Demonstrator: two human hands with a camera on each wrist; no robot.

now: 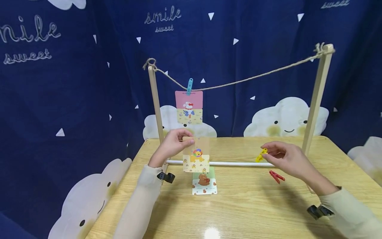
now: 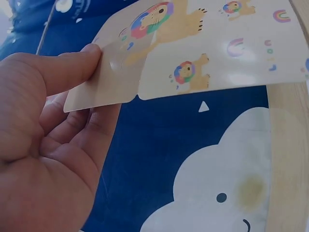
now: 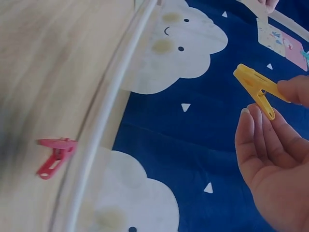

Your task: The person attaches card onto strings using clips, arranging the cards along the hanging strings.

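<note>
While left hand (image 1: 174,143) pinches lion card (image 1: 197,163) near upper edge, thumb in front, fingers behind, right hand (image 1: 288,160) holds yellow clip (image 1: 261,155) between thumb and fingertips. Lion card raised above desk (image 1: 238,209), apart from rope (image 1: 253,78), below pink card (image 1: 189,103) in head view. Pink card hangs from rope by blue clip (image 1: 189,86), nearer left post (image 1: 156,99) than right post (image 1: 316,103). Bear card (image 1: 204,186) flat on desk, partly covered by lion card in head view. Red clip (image 1: 277,176) on desk, near white rod (image 1: 232,163).
</note>
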